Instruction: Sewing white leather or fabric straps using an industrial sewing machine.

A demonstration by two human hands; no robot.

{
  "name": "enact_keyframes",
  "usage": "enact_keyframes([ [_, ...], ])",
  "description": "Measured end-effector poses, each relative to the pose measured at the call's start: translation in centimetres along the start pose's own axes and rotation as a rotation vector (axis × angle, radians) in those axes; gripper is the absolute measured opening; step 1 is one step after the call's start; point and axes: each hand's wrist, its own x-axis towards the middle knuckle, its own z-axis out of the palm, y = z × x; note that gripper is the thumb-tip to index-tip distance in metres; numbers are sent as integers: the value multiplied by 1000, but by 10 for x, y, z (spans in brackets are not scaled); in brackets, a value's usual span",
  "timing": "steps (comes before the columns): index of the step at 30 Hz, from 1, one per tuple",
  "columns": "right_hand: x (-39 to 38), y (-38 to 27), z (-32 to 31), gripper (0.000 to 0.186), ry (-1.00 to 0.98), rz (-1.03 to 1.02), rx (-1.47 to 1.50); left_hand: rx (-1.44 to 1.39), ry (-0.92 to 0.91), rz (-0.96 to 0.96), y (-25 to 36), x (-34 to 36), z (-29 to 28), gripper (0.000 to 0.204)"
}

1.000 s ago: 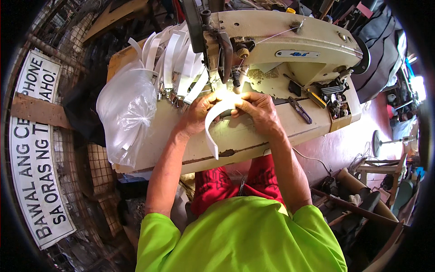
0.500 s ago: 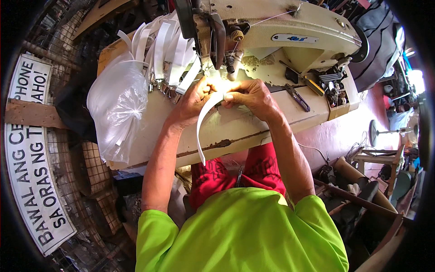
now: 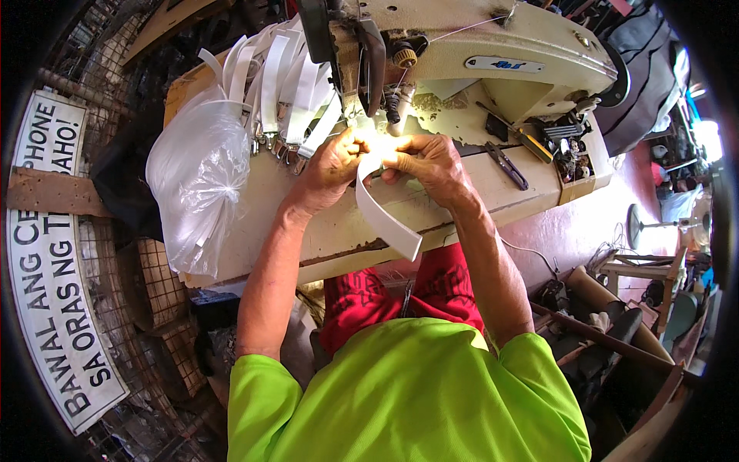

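A white strap (image 3: 382, 219) hangs from my fingers over the table's front edge, its flat face showing. My left hand (image 3: 331, 168) pinches the strap's upper end from the left. From the right, my right hand (image 3: 428, 167) is closed on the same end, thumb and fingers pressed together. Both hands are just in front of the sewing machine's (image 3: 392, 104) needle area, where a bright lamp glare washes out the strap's tip. Whether the tip lies under the presser foot cannot be made out.
Left of my hands lie a pile of white straps (image 3: 281, 81) with metal clips and a tied clear plastic bag (image 3: 198, 181). To the right are a thread snipper (image 3: 506, 165), a yellow-handled tool (image 3: 534, 145) and a box of small metal parts (image 3: 573, 163).
The strap's loose end has swung from left to right and turned its broad face toward me. My hands have stayed near the needle, shifting only slightly.
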Motion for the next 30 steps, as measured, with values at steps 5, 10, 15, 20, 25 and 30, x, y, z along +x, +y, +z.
enact_keyframes([
  [5, -1, -1, -2, 16, 3, 30, -17, -79, -44, -69, 1, 3, -4, 32],
  [10, -2, 1, 0, 13, -8, 2, 33, 1, -36, -67, 1, 2, -5, 27],
  [15, -3, 1, 4, 13, 41, -35, -6, -99, -41, -62, 4, -2, -4, 26],
  [20, -7, -4, 6, 16, 39, -46, 1, -35, 18, -170, 8, 0, -4, 22],
  [25, -8, -7, 6, 18, -9, -13, -57, -21, -32, -154, 12, -2, -8, 16],
  [30, -5, -6, 5, 18, 16, 11, -32, -34, 21, -220, 11, -1, -7, 17],
])
